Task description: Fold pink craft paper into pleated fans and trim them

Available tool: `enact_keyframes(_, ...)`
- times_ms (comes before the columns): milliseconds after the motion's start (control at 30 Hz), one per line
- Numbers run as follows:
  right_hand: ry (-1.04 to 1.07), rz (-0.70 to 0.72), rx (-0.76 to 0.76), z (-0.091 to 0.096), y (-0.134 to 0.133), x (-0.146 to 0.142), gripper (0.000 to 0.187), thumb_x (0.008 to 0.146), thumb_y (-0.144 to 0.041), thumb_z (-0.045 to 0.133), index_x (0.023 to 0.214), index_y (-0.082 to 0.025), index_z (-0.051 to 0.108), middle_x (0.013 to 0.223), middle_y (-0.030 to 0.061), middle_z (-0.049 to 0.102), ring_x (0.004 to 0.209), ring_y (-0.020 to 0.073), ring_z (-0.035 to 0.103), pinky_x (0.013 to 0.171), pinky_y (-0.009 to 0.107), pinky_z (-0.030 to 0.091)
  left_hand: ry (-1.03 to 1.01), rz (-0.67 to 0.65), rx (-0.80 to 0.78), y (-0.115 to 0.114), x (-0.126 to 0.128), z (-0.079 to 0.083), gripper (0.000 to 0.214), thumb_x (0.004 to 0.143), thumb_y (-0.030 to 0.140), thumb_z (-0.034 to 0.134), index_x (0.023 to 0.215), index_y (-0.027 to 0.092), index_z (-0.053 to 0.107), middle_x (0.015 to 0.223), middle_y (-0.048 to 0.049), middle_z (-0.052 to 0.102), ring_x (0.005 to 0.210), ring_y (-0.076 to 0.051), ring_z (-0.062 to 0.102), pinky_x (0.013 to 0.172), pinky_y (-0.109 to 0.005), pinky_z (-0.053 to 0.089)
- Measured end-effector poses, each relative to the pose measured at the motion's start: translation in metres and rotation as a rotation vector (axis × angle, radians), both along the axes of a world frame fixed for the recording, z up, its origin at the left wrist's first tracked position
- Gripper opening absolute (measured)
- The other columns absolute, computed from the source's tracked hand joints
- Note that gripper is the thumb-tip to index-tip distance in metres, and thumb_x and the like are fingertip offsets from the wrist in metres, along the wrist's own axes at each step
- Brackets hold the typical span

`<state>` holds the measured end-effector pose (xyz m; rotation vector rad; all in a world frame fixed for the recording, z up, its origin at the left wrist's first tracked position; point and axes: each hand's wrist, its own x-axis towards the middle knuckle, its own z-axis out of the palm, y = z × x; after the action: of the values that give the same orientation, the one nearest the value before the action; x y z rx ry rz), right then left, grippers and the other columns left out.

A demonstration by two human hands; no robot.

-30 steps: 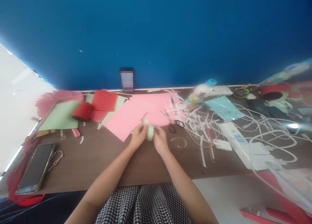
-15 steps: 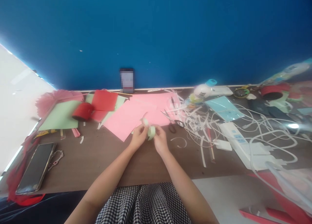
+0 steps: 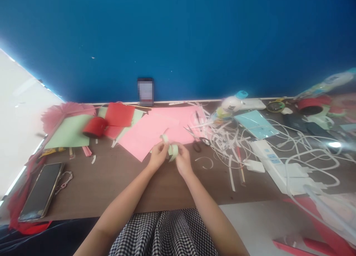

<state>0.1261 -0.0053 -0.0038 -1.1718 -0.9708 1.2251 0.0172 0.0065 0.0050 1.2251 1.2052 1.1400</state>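
A pale green curled paper strip (image 3: 174,151) is held between my two hands above the table's middle. My left hand (image 3: 158,154) is closed in a pinch on its left part, where a loop sticks up past the fingertips. The fingers of my right hand (image 3: 183,160) pinch the right side of the same curl. Just beyond the hands lie pink paper sheets (image 3: 144,137). Black-handled scissors (image 3: 196,144) lie to the right of my right hand, blades over the pink paper. Parts of the strip are hidden by the fingers.
Paper scraps (image 3: 222,137), a glue bottle (image 3: 232,103) and a power strip (image 3: 271,163) with tangled white cables fill the right. On the left are a phone (image 3: 41,191), green paper (image 3: 69,131) and a red roll (image 3: 94,127). Another phone (image 3: 145,91) leans on the blue wall.
Both hands stay in nearly the same place. The green curl between them has shifted very slightly; nothing else on the table has visibly moved.
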Motion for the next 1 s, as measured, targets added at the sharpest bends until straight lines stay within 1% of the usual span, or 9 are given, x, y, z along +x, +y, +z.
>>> enact_keyframes(133,0.004,-0.011,-0.023,-0.0008,-0.0003,0.0,0.021,0.066,-0.035,0.063,0.08,-0.02,0.061,0.08,0.0021,0.064,0.076,0.0177,0.057,0.07,0.031,0.046,-0.011,0.021,0.011,0.0005,-0.0002,0.0012,0.033,0.079,0.045,0.046,0.062,0.016,0.046,0.057,0.0025,0.043,0.056,-0.009,0.041,0.053,-0.021,0.034)
enact_keyframes(333,-0.013,-0.059,-0.054,-0.0005,-0.0005,0.0009,0.02,0.067,-0.037,0.063,0.077,-0.02,0.06,0.075,0.0015,0.064,0.074,0.0178,0.058,0.068,0.029,0.045,0.006,-0.02,0.054,0.0004,0.0001,0.0014,0.029,0.079,0.041,0.048,0.063,0.016,0.046,0.059,0.003,0.044,0.057,-0.009,0.042,0.055,-0.021,0.035)
enact_keyframes(500,0.03,-0.038,-0.032,-0.0035,0.0003,0.0003,0.015,0.068,-0.032,0.063,0.077,-0.02,0.06,0.072,-0.0006,0.062,0.071,0.015,0.056,0.066,0.027,0.044,0.012,-0.006,0.043,0.0025,-0.0008,-0.0021,0.032,0.079,0.042,0.047,0.061,0.017,0.042,0.057,0.0038,0.041,0.055,-0.009,0.04,0.054,-0.021,0.034)
enact_keyframes(667,0.133,-0.02,-0.057,-0.0053,0.0004,-0.0004,0.016,0.064,-0.026,0.066,0.077,-0.021,0.06,0.076,-0.0009,0.063,0.072,0.0147,0.056,0.067,0.027,0.045,-0.037,-0.009,-0.01,0.0021,-0.0015,-0.0014,0.032,0.08,0.044,0.046,0.065,0.017,0.046,0.06,0.0029,0.046,0.057,-0.01,0.046,0.057,-0.022,0.038)
enact_keyframes(800,0.122,-0.036,-0.061,-0.0032,-0.0003,-0.0005,0.016,0.063,-0.025,0.066,0.077,-0.02,0.06,0.075,-0.0007,0.063,0.071,0.0144,0.057,0.065,0.026,0.045,-0.036,-0.006,-0.024,0.0012,-0.0013,-0.0024,0.033,0.079,0.046,0.047,0.065,0.016,0.046,0.058,0.0028,0.046,0.055,-0.01,0.047,0.054,-0.022,0.039)
enact_keyframes(1000,0.123,-0.021,-0.027,-0.0041,0.0007,-0.0005,0.014,0.065,-0.026,0.064,0.077,-0.02,0.06,0.077,-0.0008,0.064,0.073,0.0149,0.057,0.069,0.027,0.045,-0.029,0.016,-0.018,0.0017,-0.0021,-0.0037,0.031,0.079,0.044,0.047,0.066,0.016,0.048,0.061,0.0019,0.049,0.059,-0.01,0.05,0.058,-0.022,0.041)
